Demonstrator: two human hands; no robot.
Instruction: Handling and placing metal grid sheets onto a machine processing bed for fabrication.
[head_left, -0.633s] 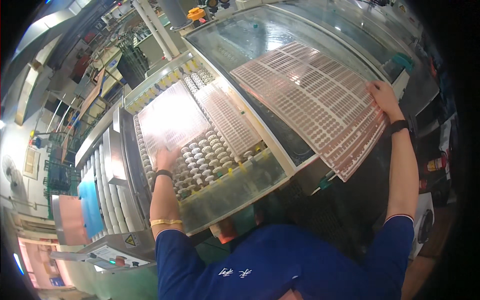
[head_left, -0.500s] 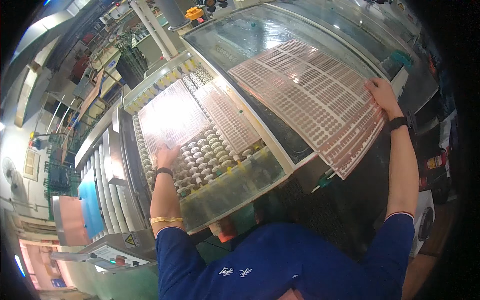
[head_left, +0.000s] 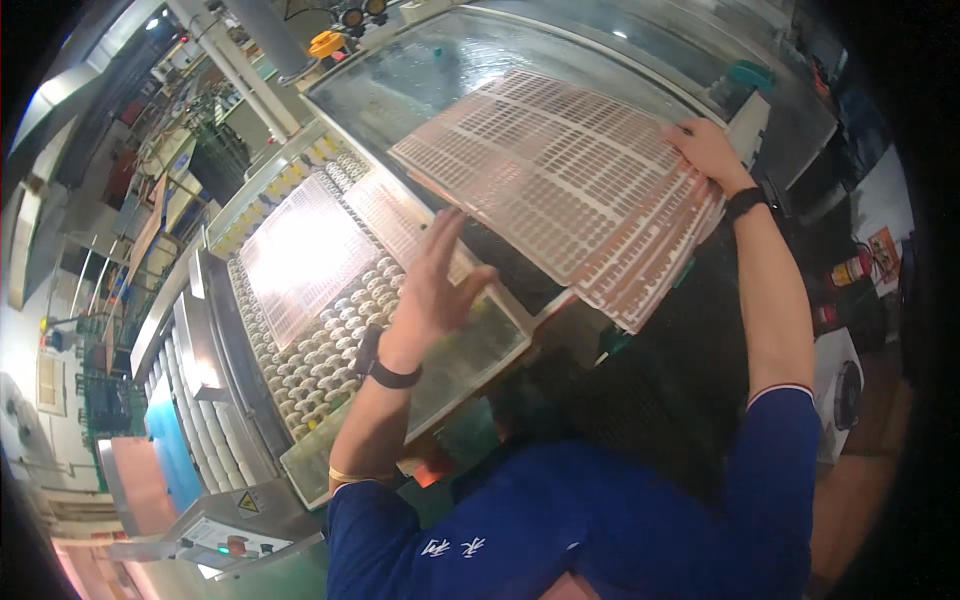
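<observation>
A stack of thin coppery panels (head_left: pixel 560 165), patterned with rows of small shapes, lies on the clear cover at the right, its sheets fanned out along the near right edge. My right hand (head_left: pixel 708 155) grips the stack's right edge, fingers on top. My left hand (head_left: pixel 440 285) is open and empty, fingers spread, raised over the frame between the stack and the roller bed (head_left: pixel 325 365). One patterned panel (head_left: pixel 305 250) lies on the rollers under bright glare. Beside it is a second panel (head_left: pixel 385 215), partly hidden behind my left hand.
A metal frame (head_left: pixel 520 345) borders the roller bed. Left of it stand white rollers (head_left: pixel 215 390) with a blue sheet (head_left: pixel 170 430) and a control panel (head_left: pixel 225 540). An orange knob (head_left: pixel 326 43) sits at the back. A red canister (head_left: pixel 850 270) is at the far right.
My left hand has left the panel on the rollers and moved right, rising toward the stack with fingers spread. My right hand stays on the stack's edge. The whole view has shifted.
</observation>
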